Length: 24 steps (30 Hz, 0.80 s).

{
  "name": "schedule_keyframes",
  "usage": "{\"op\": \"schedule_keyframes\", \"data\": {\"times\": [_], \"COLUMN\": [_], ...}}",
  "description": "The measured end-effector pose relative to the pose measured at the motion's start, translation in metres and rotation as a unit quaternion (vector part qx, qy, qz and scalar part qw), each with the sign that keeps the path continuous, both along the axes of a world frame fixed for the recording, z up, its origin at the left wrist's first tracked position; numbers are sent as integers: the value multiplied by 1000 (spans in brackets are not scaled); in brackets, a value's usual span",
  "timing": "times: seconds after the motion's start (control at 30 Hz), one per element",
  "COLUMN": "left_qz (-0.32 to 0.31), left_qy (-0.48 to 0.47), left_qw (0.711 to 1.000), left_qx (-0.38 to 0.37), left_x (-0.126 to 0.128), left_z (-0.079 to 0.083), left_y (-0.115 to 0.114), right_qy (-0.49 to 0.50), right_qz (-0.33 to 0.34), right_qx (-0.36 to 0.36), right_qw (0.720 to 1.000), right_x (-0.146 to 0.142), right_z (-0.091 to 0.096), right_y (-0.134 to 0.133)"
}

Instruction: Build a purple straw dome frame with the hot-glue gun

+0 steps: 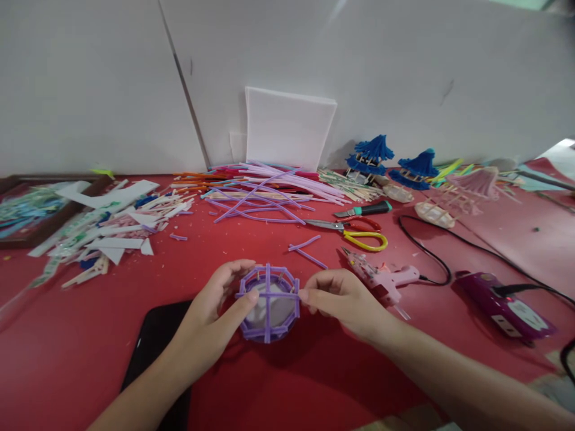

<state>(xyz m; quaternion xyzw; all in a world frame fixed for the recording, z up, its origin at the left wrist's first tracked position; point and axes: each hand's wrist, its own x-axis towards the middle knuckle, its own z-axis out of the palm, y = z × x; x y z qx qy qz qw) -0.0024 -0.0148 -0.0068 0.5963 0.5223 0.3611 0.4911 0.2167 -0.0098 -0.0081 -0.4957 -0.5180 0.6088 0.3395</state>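
Note:
A small round frame made of purple pipe cleaners (268,317) is held between my hands above the red table. Two purple strips cross over its top, and a pale disc shows inside. My left hand (215,305) grips its left side, the thumb pressing near the middle of the cross. At the right rim, my right hand (336,296) pinches the end of the horizontal strip between thumb and fingers. Beyond the frame lie short cut pieces of purple pipe cleaner (309,254).
Scissors (366,239), a utility knife (371,209) and a pink glue gun (381,275) lie to the right, near a purple power strip (507,308). Loose pipe cleaners (278,185) pile up behind. Paper scraps (117,221) cover the left. A black phone-like slab (157,335) lies under my left forearm.

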Motion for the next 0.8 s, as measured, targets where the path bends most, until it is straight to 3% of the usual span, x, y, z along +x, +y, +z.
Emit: {"op": "schedule_keyframes", "data": {"times": [0.8], "left_qz": [23], "left_qy": [18], "left_qw": [1000], "left_qx": [-6], "left_x": [6], "left_z": [3], "left_y": [1], "right_qy": [-6], "right_qz": [-14], "right_qx": [-27], "right_qw": [1000], "right_x": [-3], "right_z": [-1], "right_y": [-1]}}
